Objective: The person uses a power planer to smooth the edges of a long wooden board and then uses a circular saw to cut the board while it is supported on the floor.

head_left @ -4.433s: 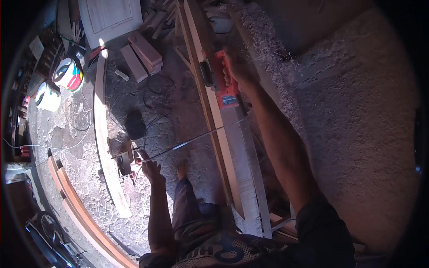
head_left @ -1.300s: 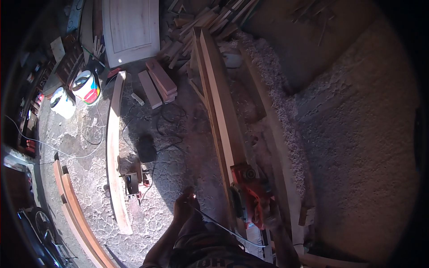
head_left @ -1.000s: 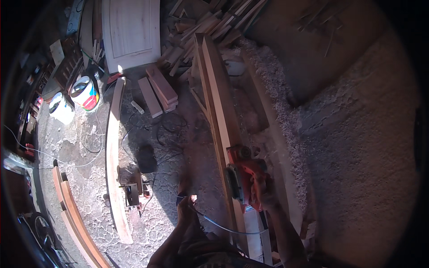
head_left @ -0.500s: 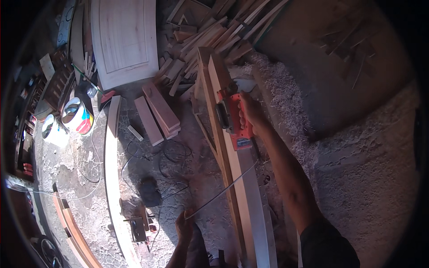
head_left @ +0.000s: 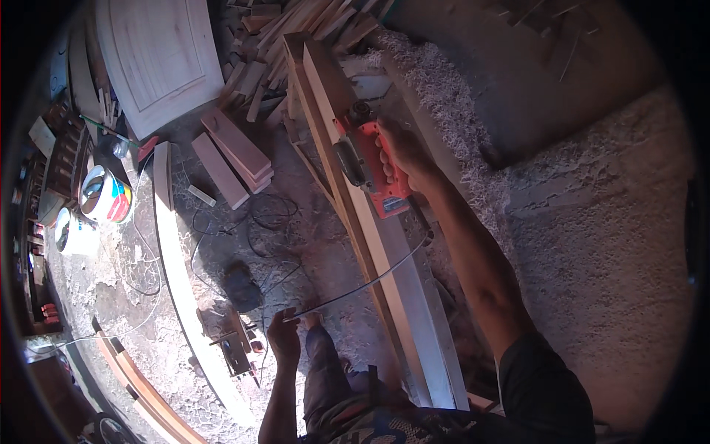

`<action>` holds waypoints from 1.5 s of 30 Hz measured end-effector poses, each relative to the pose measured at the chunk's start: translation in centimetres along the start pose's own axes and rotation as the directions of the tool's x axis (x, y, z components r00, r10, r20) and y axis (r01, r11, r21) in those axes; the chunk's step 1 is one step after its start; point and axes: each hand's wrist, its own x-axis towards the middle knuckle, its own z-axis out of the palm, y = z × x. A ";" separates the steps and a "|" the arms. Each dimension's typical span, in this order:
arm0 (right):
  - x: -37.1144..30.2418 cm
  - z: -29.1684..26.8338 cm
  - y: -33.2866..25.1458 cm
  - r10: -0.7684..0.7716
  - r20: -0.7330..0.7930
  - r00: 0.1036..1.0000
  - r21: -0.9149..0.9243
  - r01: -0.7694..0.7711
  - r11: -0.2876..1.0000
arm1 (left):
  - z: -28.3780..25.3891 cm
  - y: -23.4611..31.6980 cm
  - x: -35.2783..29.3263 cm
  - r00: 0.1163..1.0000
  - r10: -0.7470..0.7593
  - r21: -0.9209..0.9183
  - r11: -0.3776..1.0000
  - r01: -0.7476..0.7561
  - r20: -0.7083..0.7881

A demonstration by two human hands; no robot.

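A red electric planer (head_left: 389, 201) sits on the long timber beam (head_left: 410, 296), toward its far part. Its handle is gripped by my right hand (head_left: 403, 155), with the fingers wrapped round it. From the planer's rear, a grey power cord (head_left: 355, 291) sags across the beam toward my body. My left hand (head_left: 284, 337), low and left of the beam, is closed on that cord and keeps it raised off the floor. A narrower wooden rail (head_left: 361, 250) runs along the beam's left side. The planer's underside is hidden.
Wood shavings (head_left: 451, 103) lie heaped right of the beam. Reddish planks (head_left: 235, 159) are stacked on the floor to the left, near coiled cable (head_left: 274, 214). A panelled door (head_left: 159, 59), scrap wood (head_left: 318, 22) and two buckets (head_left: 107, 194) stand farther off. A long pale board (head_left: 177, 274) lies left.
My view has shifted, so the surroundings appear lower-right and more of my body shows. The right hand still grips the planer on the beam. My left hand has risen slightly with the cord.
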 end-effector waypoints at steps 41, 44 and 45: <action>-63.4 -10.0 32.5 -0.407 0.032 0.913 -0.508 0.365 0.780 | 1.8 -4.3 -26.5 0.532 -0.008 0.326 0.798 -0.507 0.847; -59.7 -9.2 28.6 -0.231 -0.004 0.973 -0.376 0.212 0.902 | 1.3 -4.0 -24.0 0.602 0.231 0.191 0.811 -0.553 0.765; -58.3 -8.9 28.3 -0.285 0.007 0.959 -0.402 0.264 0.877 | 1.1 -4.0 -22.9 0.595 0.332 0.120 0.796 -0.593 0.732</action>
